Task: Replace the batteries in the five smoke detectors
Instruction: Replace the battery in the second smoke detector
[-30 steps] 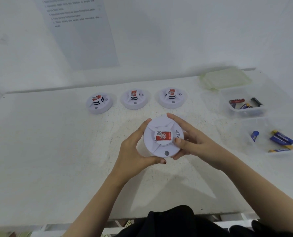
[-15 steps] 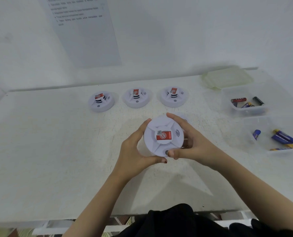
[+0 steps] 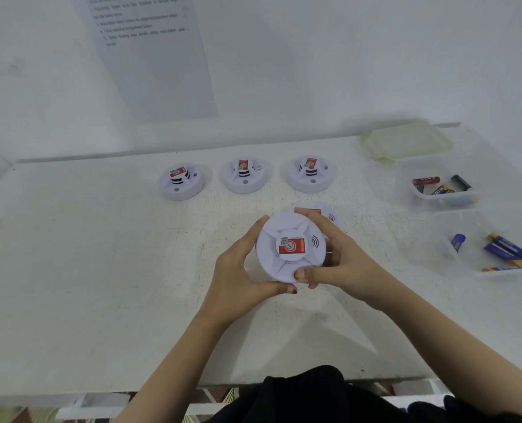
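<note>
Both hands hold a round white smoke detector (image 3: 290, 248) with a red label above the table's middle. My left hand (image 3: 241, 270) grips its left rim, thumb under the near edge. My right hand (image 3: 333, 257) grips its right rim, thumb on the near edge. Behind it another detector (image 3: 330, 213) lies on the table, mostly hidden. Three more detectors (image 3: 181, 181), (image 3: 245, 175), (image 3: 311, 174) stand in a row farther back. A clear tub (image 3: 445, 196) holds red, black and blue batteries. A nearer clear tub (image 3: 442, 239) holds several blue batteries (image 3: 505, 247).
A pale green lid (image 3: 406, 141) lies at the back right. A printed sheet (image 3: 153, 53) hangs on the wall behind. The white table (image 3: 86, 270) ends at a front edge near my dark-clothed body.
My right thumb has slid from the detector's right face down to its near rim. The detector has stayed in both hands, barely moving.
</note>
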`<action>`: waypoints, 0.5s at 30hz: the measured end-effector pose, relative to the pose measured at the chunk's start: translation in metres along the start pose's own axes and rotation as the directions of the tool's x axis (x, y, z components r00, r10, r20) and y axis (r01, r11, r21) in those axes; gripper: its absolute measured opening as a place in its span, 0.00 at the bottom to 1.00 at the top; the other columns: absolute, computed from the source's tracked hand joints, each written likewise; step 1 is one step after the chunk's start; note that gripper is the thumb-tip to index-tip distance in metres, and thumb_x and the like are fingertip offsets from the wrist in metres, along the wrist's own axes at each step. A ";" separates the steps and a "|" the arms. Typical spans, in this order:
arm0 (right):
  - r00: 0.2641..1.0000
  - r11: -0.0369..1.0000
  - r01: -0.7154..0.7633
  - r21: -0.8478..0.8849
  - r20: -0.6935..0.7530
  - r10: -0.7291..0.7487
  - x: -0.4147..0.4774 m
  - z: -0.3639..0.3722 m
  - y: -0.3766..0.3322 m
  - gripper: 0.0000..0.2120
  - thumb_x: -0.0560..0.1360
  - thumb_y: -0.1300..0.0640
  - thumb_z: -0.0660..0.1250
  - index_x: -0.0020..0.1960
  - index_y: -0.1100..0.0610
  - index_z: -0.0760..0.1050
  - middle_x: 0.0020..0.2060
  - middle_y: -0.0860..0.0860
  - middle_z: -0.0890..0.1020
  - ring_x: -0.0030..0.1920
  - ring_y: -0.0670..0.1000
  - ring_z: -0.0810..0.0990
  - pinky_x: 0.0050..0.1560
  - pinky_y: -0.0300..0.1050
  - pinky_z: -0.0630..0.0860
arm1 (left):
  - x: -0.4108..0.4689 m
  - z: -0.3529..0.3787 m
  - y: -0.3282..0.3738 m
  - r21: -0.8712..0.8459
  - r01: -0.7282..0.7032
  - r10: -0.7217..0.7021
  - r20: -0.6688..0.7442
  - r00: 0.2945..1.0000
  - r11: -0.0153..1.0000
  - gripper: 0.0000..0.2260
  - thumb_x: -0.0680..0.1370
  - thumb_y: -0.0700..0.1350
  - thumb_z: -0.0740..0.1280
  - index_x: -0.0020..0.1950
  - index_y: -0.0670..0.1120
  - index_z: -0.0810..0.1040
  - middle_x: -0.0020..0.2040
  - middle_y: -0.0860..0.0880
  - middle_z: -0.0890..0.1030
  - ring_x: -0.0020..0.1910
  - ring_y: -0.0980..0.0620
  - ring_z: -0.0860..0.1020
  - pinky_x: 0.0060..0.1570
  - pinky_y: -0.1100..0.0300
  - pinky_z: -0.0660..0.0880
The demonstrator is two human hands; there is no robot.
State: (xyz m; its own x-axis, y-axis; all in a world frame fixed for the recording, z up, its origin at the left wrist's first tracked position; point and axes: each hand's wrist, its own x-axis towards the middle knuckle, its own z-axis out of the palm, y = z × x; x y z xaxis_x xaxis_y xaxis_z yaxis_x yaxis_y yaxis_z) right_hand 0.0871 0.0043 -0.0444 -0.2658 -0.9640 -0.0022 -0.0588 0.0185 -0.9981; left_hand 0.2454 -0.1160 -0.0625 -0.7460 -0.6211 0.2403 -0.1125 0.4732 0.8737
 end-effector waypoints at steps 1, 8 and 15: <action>1.000 1.000 -0.002 0.001 0.001 0.002 0.000 0.000 0.001 0.38 0.69 0.67 0.73 0.71 0.45 0.62 0.57 0.46 0.78 0.51 0.51 0.80 0.40 0.48 0.80 | 0.000 0.000 0.000 0.000 0.001 -0.001 0.000 1.000 1.000 0.44 0.60 0.44 0.83 0.73 0.51 0.68 0.64 0.60 0.77 0.65 0.62 0.73 0.63 0.63 0.73; 1.000 1.000 -0.006 0.002 -0.001 0.006 0.001 0.001 0.003 0.39 0.68 0.66 0.74 0.71 0.45 0.62 0.57 0.47 0.78 0.52 0.51 0.80 0.40 0.49 0.81 | 0.000 0.000 -0.002 0.013 0.002 -0.002 0.000 1.000 1.000 0.44 0.60 0.45 0.83 0.73 0.48 0.68 0.65 0.58 0.77 0.65 0.60 0.73 0.63 0.60 0.73; 1.000 1.000 -0.010 0.006 -0.002 0.010 0.003 0.002 0.004 0.39 0.66 0.62 0.74 0.71 0.45 0.62 0.58 0.48 0.77 0.51 0.50 0.80 0.39 0.46 0.80 | 0.001 -0.001 -0.005 0.013 0.021 -0.021 0.003 1.000 1.000 0.44 0.60 0.45 0.83 0.73 0.49 0.68 0.65 0.57 0.77 0.66 0.60 0.73 0.63 0.57 0.74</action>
State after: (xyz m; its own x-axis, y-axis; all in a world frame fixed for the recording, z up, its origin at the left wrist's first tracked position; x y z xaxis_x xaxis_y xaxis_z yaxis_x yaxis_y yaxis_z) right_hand 0.0883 0.0009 -0.0481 -0.2680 -0.9633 -0.0125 -0.0501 0.0269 -0.9984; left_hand 0.2461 -0.1193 -0.0664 -0.7455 -0.6291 0.2202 -0.1369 0.4678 0.8732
